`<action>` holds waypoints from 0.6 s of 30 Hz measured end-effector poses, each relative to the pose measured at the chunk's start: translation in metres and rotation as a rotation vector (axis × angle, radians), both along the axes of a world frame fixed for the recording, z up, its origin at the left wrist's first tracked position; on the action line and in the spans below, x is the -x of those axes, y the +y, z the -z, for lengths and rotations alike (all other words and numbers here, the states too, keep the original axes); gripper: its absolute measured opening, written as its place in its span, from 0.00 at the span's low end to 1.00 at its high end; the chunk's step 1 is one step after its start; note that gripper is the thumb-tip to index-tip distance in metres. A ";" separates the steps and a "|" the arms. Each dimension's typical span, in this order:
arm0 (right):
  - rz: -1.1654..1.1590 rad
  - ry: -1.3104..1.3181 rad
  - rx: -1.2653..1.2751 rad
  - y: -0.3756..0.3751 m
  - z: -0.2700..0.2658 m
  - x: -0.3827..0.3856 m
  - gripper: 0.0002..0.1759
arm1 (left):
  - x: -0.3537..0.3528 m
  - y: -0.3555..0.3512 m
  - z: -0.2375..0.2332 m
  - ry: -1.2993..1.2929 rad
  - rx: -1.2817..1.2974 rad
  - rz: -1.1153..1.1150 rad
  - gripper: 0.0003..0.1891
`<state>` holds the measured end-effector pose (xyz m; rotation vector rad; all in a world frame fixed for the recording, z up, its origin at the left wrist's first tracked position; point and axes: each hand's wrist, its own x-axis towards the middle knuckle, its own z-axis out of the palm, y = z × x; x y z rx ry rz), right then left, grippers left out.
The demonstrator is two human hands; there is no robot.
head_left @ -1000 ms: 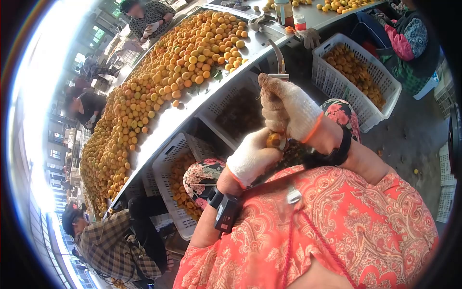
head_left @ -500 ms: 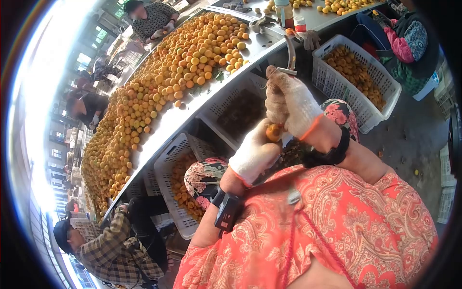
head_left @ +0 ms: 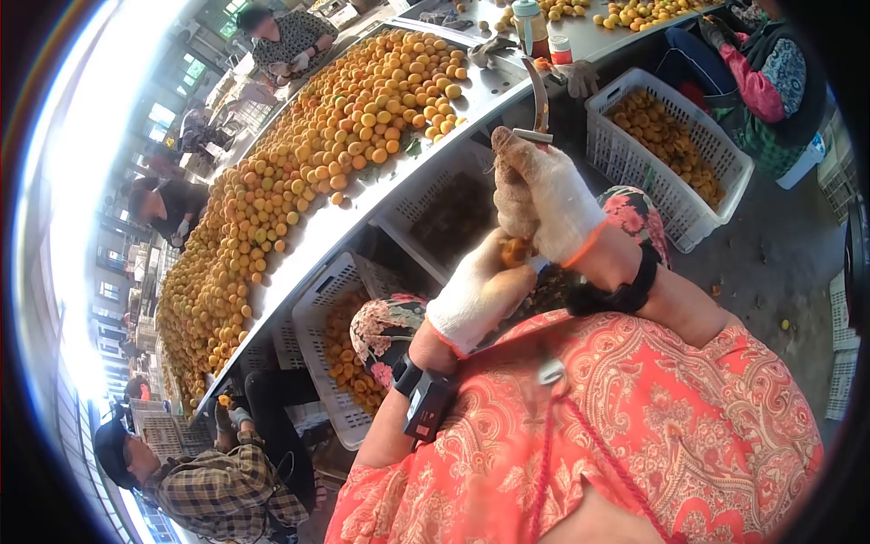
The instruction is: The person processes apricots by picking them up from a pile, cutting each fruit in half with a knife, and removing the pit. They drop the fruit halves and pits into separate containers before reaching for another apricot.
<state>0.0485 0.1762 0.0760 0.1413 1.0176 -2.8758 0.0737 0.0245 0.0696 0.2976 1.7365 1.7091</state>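
Note:
My left hand (head_left: 482, 295), in a white glove, is closed around an apricot (head_left: 517, 253) in front of my lap. Above it, my right hand (head_left: 548, 195) grips a curved knife (head_left: 540, 102), its blade pointing up and away from the fruit. That glove is stained brown over the fingers. Both hands meet at the apricot, and the fingers partly hide it. The knife's handle is covered by my right fist.
A metal table (head_left: 294, 249) bears a large heap of apricots (head_left: 335, 127). Crates of fruit pieces stand to the right (head_left: 671, 154) and below the table (head_left: 349, 354). A bottle (head_left: 531, 27) is at the back. Co-workers sit around, one in a plaid shirt (head_left: 222, 480).
The knife and my right hand have shifted slightly left, and the blade is tilted more upright. Less of the apricot shows. The plaid-shirted co-worker's hands have moved, with an orange piece visible there.

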 end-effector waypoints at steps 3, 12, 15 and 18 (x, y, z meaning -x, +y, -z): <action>0.036 0.024 -0.015 -0.002 0.000 -0.003 0.14 | 0.003 -0.002 0.005 -0.030 -0.062 0.021 0.13; -0.128 -0.034 0.154 0.011 -0.004 0.000 0.26 | -0.004 0.005 0.007 -0.015 -0.185 -0.044 0.12; -0.174 -0.006 0.251 0.015 -0.003 0.000 0.27 | -0.001 0.005 0.010 -0.120 -0.305 -0.046 0.11; -0.166 0.042 0.266 0.017 0.000 0.001 0.27 | -0.004 0.009 0.012 -0.168 -0.396 -0.073 0.14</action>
